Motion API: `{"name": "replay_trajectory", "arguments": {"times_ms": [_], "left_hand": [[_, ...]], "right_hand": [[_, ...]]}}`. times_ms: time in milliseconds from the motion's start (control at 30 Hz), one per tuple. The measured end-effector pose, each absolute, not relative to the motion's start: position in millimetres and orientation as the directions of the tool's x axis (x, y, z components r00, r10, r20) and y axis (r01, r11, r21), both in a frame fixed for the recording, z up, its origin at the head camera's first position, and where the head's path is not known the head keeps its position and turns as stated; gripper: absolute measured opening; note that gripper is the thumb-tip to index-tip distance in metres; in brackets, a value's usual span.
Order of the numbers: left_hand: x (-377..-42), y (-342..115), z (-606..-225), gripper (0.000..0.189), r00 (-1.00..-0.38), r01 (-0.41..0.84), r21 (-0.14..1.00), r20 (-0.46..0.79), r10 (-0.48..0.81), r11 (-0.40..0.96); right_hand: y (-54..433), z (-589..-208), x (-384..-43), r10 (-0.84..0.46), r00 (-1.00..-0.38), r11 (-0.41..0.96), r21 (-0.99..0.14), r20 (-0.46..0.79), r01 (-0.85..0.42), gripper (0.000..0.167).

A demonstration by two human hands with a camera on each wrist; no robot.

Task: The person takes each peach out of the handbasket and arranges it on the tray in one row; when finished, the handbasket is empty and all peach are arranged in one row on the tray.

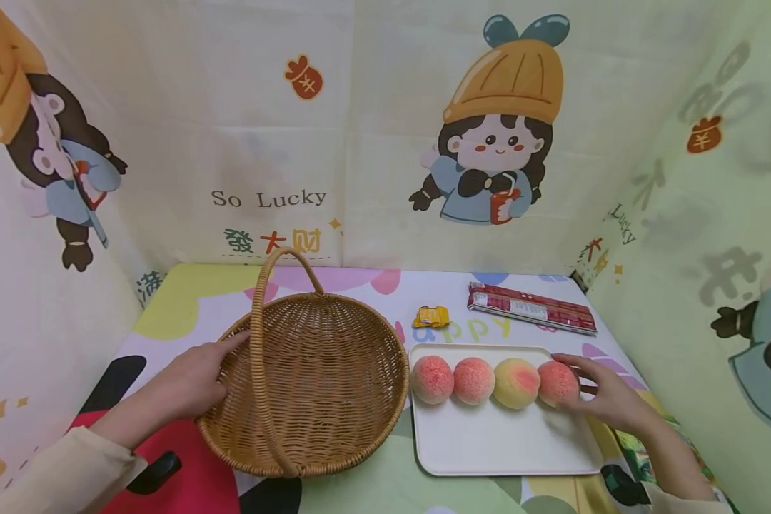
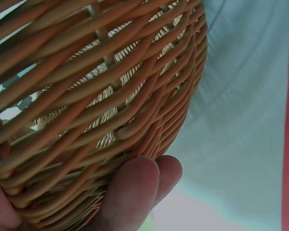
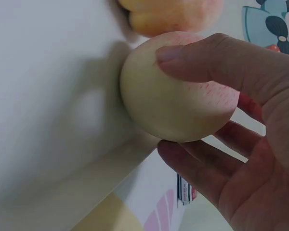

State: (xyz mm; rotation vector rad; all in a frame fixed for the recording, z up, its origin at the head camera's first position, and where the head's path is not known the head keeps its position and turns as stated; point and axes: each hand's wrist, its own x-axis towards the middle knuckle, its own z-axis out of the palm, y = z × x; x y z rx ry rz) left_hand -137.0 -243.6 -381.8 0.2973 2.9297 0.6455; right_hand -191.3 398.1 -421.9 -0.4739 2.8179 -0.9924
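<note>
A brown wicker basket (image 1: pixel 334 371) with a tall arched handle stands at the left, its inside bare. My left hand (image 1: pixel 193 375) grips its left rim; in the left wrist view the fingers (image 2: pixel 132 190) wrap the woven edge. On a white tray (image 1: pixel 488 446) to the right, several peaches lie in a row: two pink ones (image 1: pixel 432 380), a yellowish one (image 1: pixel 517 384) and a pink one (image 1: pixel 557 383) at the right end. My right hand (image 1: pixel 610 392) holds that end peach, thumb on one side and fingers round the other, as the right wrist view shows.
Behind the tray lie a small yellow packet (image 1: pixel 431 317) and long red wrapped packages (image 1: pixel 532 308). A colourful green packet (image 1: pixel 636 453) shows partly beneath the right forearm. Printed cloth (image 1: pixel 385 178) walls in the table at the back and both sides.
</note>
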Motion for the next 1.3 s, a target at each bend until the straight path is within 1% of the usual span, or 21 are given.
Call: {"name": "replay_trajectory", "arguments": {"times_ms": [200, 400, 667, 933, 1067, 1200, 1300], "left_hand": [[-137.5, -244.6, -382.8, 0.084, -0.973, 0.166, 0.426, -0.077, 0.218, 0.89], [-138.1, -246.3, -382.9, 0.084, -0.973, 0.165, 0.425, -0.076, 0.216, 0.89], [-139.3, -248.5, -381.2, 0.082, -0.973, 0.159, 0.429, -0.086, 0.215, 0.889], [-139.2, -246.6, -380.7, 0.082, -0.972, 0.141, 0.436, -0.108, 0.207, 0.889], [-139.0, -245.5, -380.8, 0.081, -0.971, 0.156, 0.427, -0.098, 0.217, 0.891], [-138.4, -245.3, -380.9, 0.08, -0.969, 0.175, 0.41, -0.088, 0.23, 0.895], [-137.1, -245.8, -378.5, 0.075, -0.966, 0.18, 0.402, -0.1, 0.238, 0.898]], "right_hand": [[394.3, -418.2, -196.1, -0.318, -0.944, 0.744, -0.639, -0.081, -0.196, 0.077], [392.8, -418.5, -198.6, -0.31, -0.944, 0.744, -0.646, -0.109, -0.17, 0.076], [392.0, -419.7, -199.9, -0.318, -0.942, 0.71, -0.686, -0.106, -0.162, 0.078], [392.7, -418.4, -199.7, -0.306, -0.945, 0.724, -0.673, -0.114, -0.153, 0.079], [393.3, -422.1, -199.7, -0.299, -0.949, 0.729, -0.666, -0.104, -0.156, 0.081], [392.7, -425.2, -199.5, -0.298, -0.95, 0.734, -0.659, -0.089, -0.168, 0.082], [392.4, -425.0, -200.2, -0.324, -0.943, 0.732, -0.652, -0.075, -0.199, 0.081]]}}
